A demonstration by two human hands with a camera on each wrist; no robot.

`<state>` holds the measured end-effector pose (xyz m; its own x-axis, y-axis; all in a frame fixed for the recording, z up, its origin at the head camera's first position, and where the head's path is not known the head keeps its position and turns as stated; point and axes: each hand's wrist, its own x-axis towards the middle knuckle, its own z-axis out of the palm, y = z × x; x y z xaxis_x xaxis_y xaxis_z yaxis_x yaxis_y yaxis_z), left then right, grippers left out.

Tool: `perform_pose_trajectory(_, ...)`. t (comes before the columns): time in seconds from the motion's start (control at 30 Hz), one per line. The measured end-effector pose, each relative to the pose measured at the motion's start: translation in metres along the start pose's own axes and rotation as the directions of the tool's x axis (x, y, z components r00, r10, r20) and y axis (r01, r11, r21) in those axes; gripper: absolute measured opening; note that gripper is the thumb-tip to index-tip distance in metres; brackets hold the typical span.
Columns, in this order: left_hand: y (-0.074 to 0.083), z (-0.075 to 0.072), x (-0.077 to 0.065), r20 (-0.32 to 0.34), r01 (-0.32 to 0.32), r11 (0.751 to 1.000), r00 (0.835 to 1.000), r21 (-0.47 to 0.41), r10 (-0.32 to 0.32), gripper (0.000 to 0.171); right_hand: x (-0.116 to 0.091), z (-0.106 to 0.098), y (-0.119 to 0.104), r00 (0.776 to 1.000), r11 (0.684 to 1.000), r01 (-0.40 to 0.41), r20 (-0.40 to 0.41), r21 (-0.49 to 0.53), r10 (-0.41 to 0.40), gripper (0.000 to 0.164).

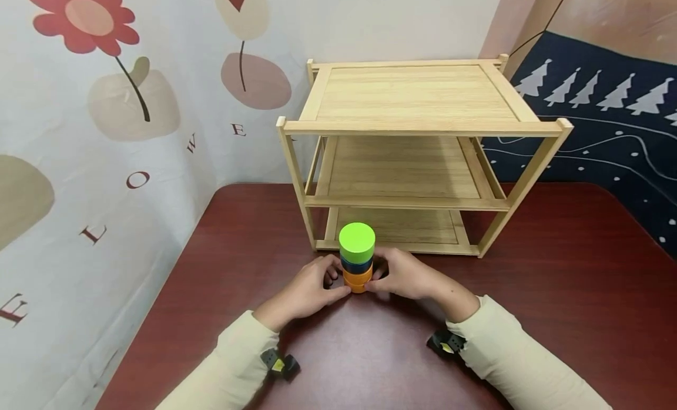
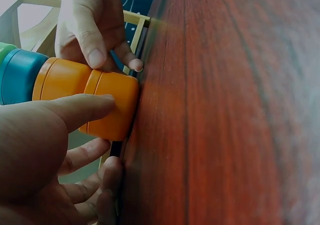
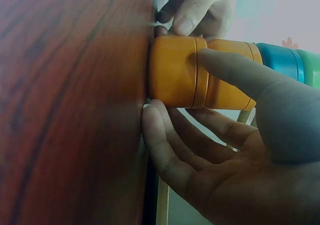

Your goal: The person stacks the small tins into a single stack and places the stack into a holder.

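Observation:
A stack of cup-like pieces stands upright on the table, in front of a wooden rack. On top is a lime-green cup (image 1: 357,243), then a blue cup (image 2: 21,77), with two orange cups (image 3: 175,71) below. My left hand (image 1: 312,286) grips the lower orange part from the left, its thumb (image 2: 95,109) across the near side. From the right, my right hand (image 1: 409,275) holds the same part, its thumb (image 3: 235,70) lying over the orange seam and its fingers curled around the far side. The stack's base touches the tabletop.
Directly behind the stack stands a three-level light wooden rack (image 1: 423,128) on the dark red table (image 1: 254,234). Patterned cloths (image 1: 158,163) hang at the left and back. Small black wrist devices (image 1: 280,364) sit on both cream sleeves.

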<state>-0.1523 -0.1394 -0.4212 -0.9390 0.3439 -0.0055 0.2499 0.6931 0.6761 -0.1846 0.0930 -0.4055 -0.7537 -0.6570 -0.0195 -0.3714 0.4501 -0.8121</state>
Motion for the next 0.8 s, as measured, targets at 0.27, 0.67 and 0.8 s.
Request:
perform_pose_trajectory(0.27,-0.003,-0.005,-0.005,0.031,0.024,0.991,0.999,-0.130,-0.020,0.036,0.003,0.003,0.001,1.000,1.000,0.005,0.006,-0.005,-0.005,0.045)
perform_pose_trajectory(0.67,0.011,-0.016,-0.017,-0.181,-0.114,0.984,0.980,-0.138,0.088,0.061,0.002,0.003,-0.004,1.000,1.000,-0.005,0.006,-0.006,0.005,0.045)
perform_pose_trajectory(0.8,0.018,-0.018,-0.018,-0.239,-0.167,0.981,0.961,-0.097,0.140,0.071,0.003,0.002,-0.005,1.000,1.000,-0.006,0.009,-0.019,0.006,0.044)
